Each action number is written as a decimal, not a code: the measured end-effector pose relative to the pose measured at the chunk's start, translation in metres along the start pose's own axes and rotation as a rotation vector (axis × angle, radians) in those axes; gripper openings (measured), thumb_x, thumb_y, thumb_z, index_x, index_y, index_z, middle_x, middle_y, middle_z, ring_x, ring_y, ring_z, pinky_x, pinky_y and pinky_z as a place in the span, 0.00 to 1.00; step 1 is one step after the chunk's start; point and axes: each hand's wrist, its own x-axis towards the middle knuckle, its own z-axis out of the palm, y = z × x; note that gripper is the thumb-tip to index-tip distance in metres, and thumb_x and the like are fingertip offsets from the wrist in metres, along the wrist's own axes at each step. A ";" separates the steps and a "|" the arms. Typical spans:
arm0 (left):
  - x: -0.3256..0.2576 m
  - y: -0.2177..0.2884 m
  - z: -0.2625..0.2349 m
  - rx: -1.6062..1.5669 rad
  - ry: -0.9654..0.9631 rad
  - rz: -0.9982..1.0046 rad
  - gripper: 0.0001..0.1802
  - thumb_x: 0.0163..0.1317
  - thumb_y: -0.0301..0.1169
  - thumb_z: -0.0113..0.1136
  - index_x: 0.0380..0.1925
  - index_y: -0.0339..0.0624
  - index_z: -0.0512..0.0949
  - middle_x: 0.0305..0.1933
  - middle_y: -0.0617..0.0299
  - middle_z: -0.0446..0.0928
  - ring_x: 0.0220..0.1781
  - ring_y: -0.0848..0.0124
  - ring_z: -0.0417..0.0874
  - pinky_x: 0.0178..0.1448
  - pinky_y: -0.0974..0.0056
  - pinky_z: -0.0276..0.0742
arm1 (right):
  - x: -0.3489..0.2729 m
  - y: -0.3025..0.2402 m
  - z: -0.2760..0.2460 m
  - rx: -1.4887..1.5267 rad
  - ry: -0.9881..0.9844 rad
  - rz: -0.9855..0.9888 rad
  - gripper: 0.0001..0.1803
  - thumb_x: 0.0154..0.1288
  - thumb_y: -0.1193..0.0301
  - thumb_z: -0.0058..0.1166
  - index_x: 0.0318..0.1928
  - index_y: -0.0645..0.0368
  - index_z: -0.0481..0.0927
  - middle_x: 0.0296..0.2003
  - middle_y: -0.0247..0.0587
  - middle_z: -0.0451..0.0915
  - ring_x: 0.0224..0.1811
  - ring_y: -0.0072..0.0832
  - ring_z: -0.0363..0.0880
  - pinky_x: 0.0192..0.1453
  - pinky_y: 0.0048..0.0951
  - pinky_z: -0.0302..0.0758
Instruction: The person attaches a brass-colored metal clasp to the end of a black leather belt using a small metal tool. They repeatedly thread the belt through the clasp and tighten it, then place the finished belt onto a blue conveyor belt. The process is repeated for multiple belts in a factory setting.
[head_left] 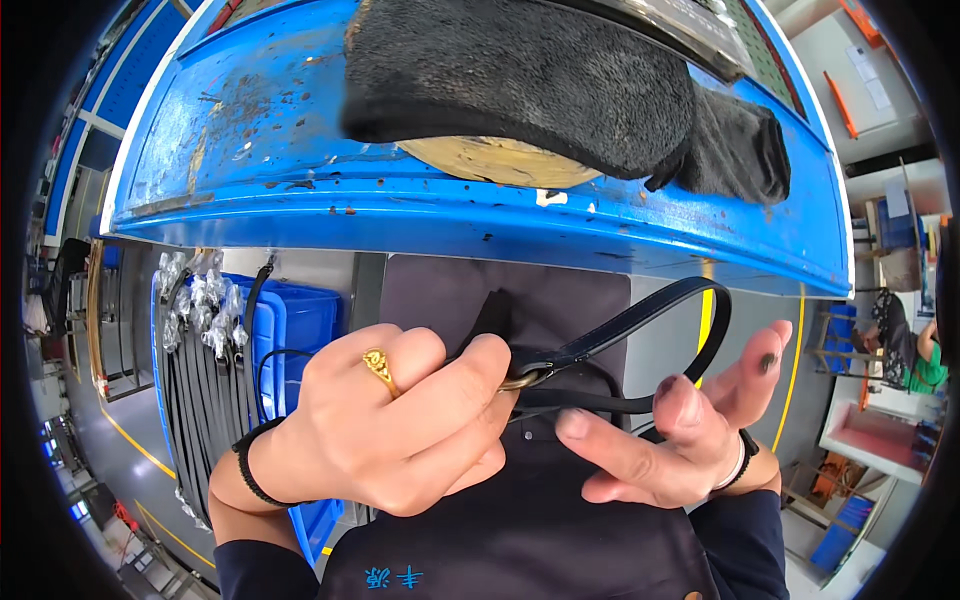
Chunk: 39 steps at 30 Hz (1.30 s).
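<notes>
My left hand [400, 430], with a gold ring on one finger, is closed in a pinch around one end of a black strap [640, 322] that looks like leather. A metal ring [522, 380] shows at the fingertips, with the strap looped through it. From there the strap bends into a wide loop out to the right. My right hand [670, 440] has its fingers spread beside the lower run of the loop, gripping nothing; whether it touches the strap I cannot tell. Below both hands lies a dark apron [520, 530].
A worn blue workbench [300, 205] spans the far side, with a black cloth [520, 85] draped over a yellowish rounded block [500, 162]. At left, several black straps [200, 420] with plastic-wrapped ends hang by a blue bin [305, 320]. A person in green [928, 365] is far right.
</notes>
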 end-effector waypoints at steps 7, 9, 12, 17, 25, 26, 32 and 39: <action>0.002 0.003 0.001 -0.004 -0.038 0.009 0.10 0.31 0.28 0.56 0.20 0.40 0.77 0.30 0.59 0.75 0.17 0.72 0.65 0.20 0.71 0.62 | 0.002 -0.001 0.006 -0.024 0.001 0.041 0.21 0.60 0.44 0.38 0.42 0.36 0.80 0.64 0.41 0.51 0.67 0.56 0.32 0.66 0.58 0.28; 0.002 0.003 0.001 -0.001 -0.021 0.021 0.10 0.30 0.29 0.56 0.19 0.40 0.76 0.29 0.59 0.75 0.17 0.72 0.65 0.20 0.71 0.62 | 0.002 -0.001 0.007 -0.014 0.000 0.038 0.22 0.60 0.44 0.38 0.42 0.36 0.81 0.64 0.41 0.50 0.67 0.57 0.33 0.66 0.58 0.29; 0.002 0.003 0.002 0.000 -0.026 0.025 0.09 0.31 0.28 0.56 0.19 0.40 0.76 0.29 0.59 0.75 0.17 0.73 0.65 0.19 0.71 0.61 | 0.001 -0.001 0.008 0.028 0.041 0.027 0.22 0.60 0.44 0.37 0.40 0.37 0.81 0.65 0.43 0.48 0.66 0.59 0.33 0.66 0.58 0.30; 0.000 0.002 0.001 0.007 -0.036 0.033 0.09 0.34 0.29 0.56 0.20 0.40 0.77 0.29 0.59 0.75 0.16 0.73 0.64 0.18 0.72 0.60 | 0.006 0.011 0.003 0.082 0.071 0.070 0.25 0.62 0.44 0.33 0.37 0.40 0.82 0.65 0.50 0.46 0.67 0.57 0.37 0.66 0.57 0.33; 0.000 0.000 0.001 0.035 -0.069 0.092 0.07 0.42 0.31 0.54 0.19 0.40 0.77 0.28 0.59 0.75 0.15 0.74 0.63 0.17 0.72 0.57 | 0.012 0.010 0.012 0.063 0.031 0.049 0.29 0.63 0.44 0.29 0.36 0.44 0.83 0.62 0.55 0.53 0.66 0.56 0.41 0.66 0.56 0.38; 0.001 0.000 0.001 0.036 -0.065 0.100 0.07 0.43 0.31 0.54 0.19 0.40 0.77 0.27 0.59 0.75 0.15 0.74 0.63 0.17 0.72 0.57 | 0.013 0.010 0.011 0.065 0.014 0.052 0.29 0.63 0.43 0.29 0.36 0.44 0.83 0.62 0.56 0.53 0.66 0.57 0.41 0.66 0.56 0.39; -0.003 -0.002 -0.001 -0.001 -0.051 0.073 0.08 0.34 0.30 0.54 0.18 0.40 0.77 0.27 0.60 0.74 0.15 0.74 0.63 0.17 0.72 0.57 | 0.016 0.026 -0.001 0.153 0.025 0.252 0.29 0.64 0.46 0.28 0.47 0.51 0.76 0.63 0.56 0.51 0.66 0.53 0.43 0.66 0.52 0.43; -0.007 -0.014 -0.022 -0.129 -0.093 -0.069 0.13 0.23 0.28 0.52 0.18 0.44 0.76 0.25 0.64 0.74 0.14 0.72 0.64 0.17 0.70 0.59 | 0.010 0.079 0.005 -0.311 -0.034 0.532 0.23 0.66 0.59 0.31 0.53 0.56 0.72 0.63 0.42 0.57 0.68 0.37 0.44 0.68 0.40 0.40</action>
